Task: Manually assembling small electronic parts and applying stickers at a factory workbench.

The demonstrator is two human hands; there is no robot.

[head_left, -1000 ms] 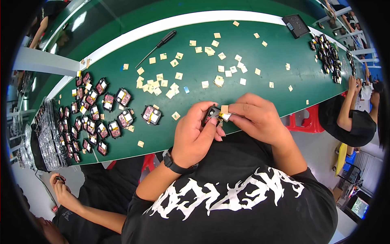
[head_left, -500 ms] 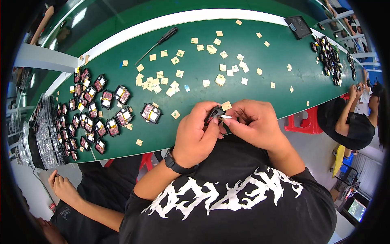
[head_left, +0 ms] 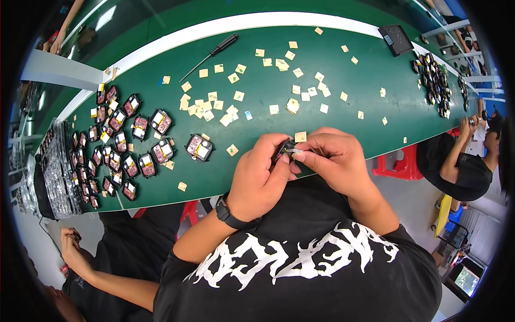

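In front of my chest, over the table's near edge, my left hand (head_left: 268,172) is closed around a small black device housing (head_left: 286,147), mostly covered by the fingers. My right hand (head_left: 331,155) pinches a small whitish piece (head_left: 294,152) against the housing's open side; its exact kind is too small to make out. Just above the right fingertips shows a cream paper square (head_left: 300,137); I cannot tell whether they touch it. Left of my hands lies one similar black housing (head_left: 199,147) with a pinkish circuit board and a white part.
Many such housings crowd the green table's (head_left: 257,115) left side. Cream paper squares (head_left: 292,105) are scattered across the middle. A screwdriver (head_left: 220,47) and a black tray (head_left: 395,40) lie farther back. Co-workers sit to either side, one with an arm (head_left: 102,273) at lower left.
My right fingers have closed in on the housing, and less of the white piece shows. The left hand keeps its hold. The co-worker's hand at lower left has shifted.
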